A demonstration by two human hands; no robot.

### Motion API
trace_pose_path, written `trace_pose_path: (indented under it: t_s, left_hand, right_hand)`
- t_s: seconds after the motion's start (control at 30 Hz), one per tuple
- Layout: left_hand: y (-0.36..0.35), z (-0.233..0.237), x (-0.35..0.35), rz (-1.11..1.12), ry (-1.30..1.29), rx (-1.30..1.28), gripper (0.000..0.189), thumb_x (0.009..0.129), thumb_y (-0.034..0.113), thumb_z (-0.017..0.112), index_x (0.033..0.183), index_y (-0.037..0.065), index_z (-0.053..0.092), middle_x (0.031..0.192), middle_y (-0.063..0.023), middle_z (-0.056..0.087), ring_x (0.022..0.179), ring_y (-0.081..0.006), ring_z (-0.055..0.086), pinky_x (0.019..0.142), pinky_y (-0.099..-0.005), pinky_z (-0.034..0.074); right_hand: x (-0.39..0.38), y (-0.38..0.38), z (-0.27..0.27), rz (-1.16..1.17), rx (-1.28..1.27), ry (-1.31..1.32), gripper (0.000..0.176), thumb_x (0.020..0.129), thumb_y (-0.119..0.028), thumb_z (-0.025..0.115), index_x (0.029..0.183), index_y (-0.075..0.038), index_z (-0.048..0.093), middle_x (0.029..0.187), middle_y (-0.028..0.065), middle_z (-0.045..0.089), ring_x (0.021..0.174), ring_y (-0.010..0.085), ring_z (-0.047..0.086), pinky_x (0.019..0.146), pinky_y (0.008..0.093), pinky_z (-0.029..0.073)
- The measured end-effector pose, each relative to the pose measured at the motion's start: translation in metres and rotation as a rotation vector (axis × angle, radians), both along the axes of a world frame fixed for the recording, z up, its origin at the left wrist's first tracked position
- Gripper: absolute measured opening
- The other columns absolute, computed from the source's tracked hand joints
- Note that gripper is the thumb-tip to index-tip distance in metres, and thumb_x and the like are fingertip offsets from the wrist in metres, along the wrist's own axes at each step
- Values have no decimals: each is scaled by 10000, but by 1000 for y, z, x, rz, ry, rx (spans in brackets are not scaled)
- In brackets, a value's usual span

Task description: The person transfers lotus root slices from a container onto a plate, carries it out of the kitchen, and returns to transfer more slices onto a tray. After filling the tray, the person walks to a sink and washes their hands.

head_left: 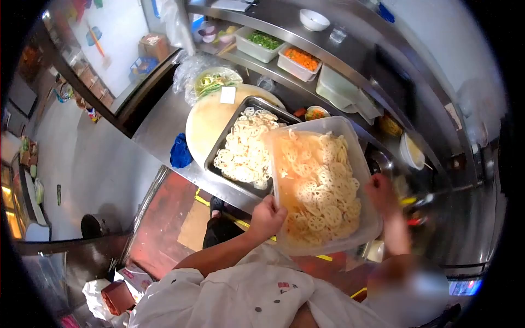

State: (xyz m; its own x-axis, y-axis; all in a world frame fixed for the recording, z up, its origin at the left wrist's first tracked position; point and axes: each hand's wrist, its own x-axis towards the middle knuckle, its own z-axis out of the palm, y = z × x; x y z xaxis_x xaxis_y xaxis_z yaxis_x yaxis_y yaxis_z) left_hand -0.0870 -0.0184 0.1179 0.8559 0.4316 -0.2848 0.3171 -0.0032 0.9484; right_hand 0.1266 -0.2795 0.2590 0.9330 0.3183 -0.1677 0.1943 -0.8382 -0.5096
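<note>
A clear plastic tub (pixel 358 164) of sliced lotus root in orange-tinted liquid (pixel 322 191) is tilted between my hands. My left hand (pixel 267 217) grips its near left edge, thumb over the rim. At the tub's right side is my right hand (pixel 381 192), its fingers curled against the wall and slightly blurred. Left of the tub, and partly covered by it, a dark metal tray (pixel 212 158) holds pale lotus root slices (pixel 243 145). The tray rests partly on a round cutting board (pixel 199 123).
A blue cloth (pixel 180 152) lies by the board. Behind are a bagged bowl of greens (pixel 214 81) and a shelf with tubs of chopped greens (pixel 264 40) and orange cubes (pixel 301 58). A white bowl (pixel 314 19) stands higher up. Red floor (pixel 158 218) shows below the counter.
</note>
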Motion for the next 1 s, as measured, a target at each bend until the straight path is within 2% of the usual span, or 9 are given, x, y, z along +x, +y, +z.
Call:
trace_pose_path:
  t_s: [0.3, 0.37, 0.4, 0.6, 0.73, 0.8, 0.87, 0.9, 1.0]
  left_hand:
    - [-23, 0, -29, 77, -42, -2, 278, 842, 250, 681, 902, -4, 584, 724, -166, 649, 658, -301, 663, 627, -398, 516]
    - [-21, 2, -31, -13, 32, 12, 268, 881, 225, 670, 963, -16, 585, 710, -105, 612, 662, -196, 617, 645, -356, 509]
    - [-19, 2, -30, -14, 33, 18, 268, 881, 225, 670, 963, -16, 585, 710, -105, 612, 662, -196, 617, 645, -356, 509]
    - [9, 7, -8, -174, 7, 312, 231, 807, 214, 684, 823, 35, 539, 686, -152, 620, 691, -374, 649, 648, -455, 517]
    - [22, -6, 18, -281, -12, 489, 238, 813, 227, 680, 827, 36, 538, 789, -193, 646, 779, -403, 648, 690, -489, 511]
    - [22, -17, 29, -319, -65, 534, 230, 810, 212, 682, 828, 28, 546, 772, -202, 642, 758, -407, 653, 683, -488, 514]
    - [21, -29, 39, -387, -73, 603, 216, 825, 200, 664, 841, 14, 558, 756, -218, 645, 741, -418, 666, 667, -494, 524]
    - [19, -31, 43, -410, -74, 607, 216, 825, 200, 664, 841, 14, 558, 756, -218, 645, 741, -418, 666, 667, -494, 524]
    - [7, -55, 56, -489, 78, 504, 236, 856, 224, 637, 916, 0, 595, 777, -225, 656, 778, -398, 688, 702, -491, 546]
  right_hand:
    - [-12, -21, -9, 28, -11, 31, 155, 880, -155, 604, 899, -2, 619, 748, 72, 591, 719, 143, 517, 683, 337, 469]
    - [-36, -4, 6, -34, -80, 7, 154, 884, -157, 605, 895, -4, 620, 745, 63, 587, 722, 140, 521, 691, 334, 473]
    - [-44, 1, 11, -101, -150, -24, 153, 887, -158, 606, 890, -6, 622, 742, 55, 584, 726, 136, 526, 698, 331, 476]
    - [-70, -62, -105, -262, 121, 27, 146, 890, -147, 617, 829, -43, 534, 767, -7, 502, 725, 131, 464, 699, 344, 462]
    - [-111, -70, -172, -398, 296, -67, 128, 888, -176, 641, 897, -51, 618, 747, 9, 584, 674, 106, 528, 620, 322, 470]
    - [-124, -71, -184, -463, 231, 42, 156, 890, -99, 610, 826, -85, 468, 781, 5, 439, 734, 125, 415, 708, 297, 402]
    - [-129, -107, -250, -522, 420, 95, 152, 891, -95, 615, 833, -90, 475, 788, 3, 432, 737, 129, 414, 716, 293, 394]
    - [-133, -108, -258, -560, 615, 136, 149, 892, -92, 621, 839, -95, 482, 795, 1, 426, 740, 132, 413, 724, 290, 387]
    - [-145, -112, -271, -566, 648, 65, 158, 907, -82, 620, 848, -95, 474, 805, -10, 400, 739, 126, 390, 724, 284, 371]
